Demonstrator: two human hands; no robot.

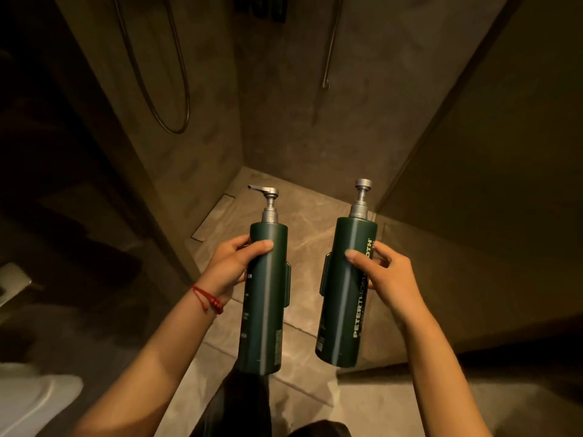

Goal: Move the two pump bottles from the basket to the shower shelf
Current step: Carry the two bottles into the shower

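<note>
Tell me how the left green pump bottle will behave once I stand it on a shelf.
The left pump bottle is tall and narrow, so it may tip if bumped. Its glossy body looks rigid, possibly slippery when wet. The left hand holds it mid-body; a flat base should stop rolling.

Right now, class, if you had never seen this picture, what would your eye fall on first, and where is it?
Two tall dark green pump bottles dominate the centre, held upright side by side over the tiled shower floor: the left bottle in the left hand, the right bottle in the right hand. Next comes the red string bracelet on the left wrist, then the shower hose looping down the wall at upper left.
</note>
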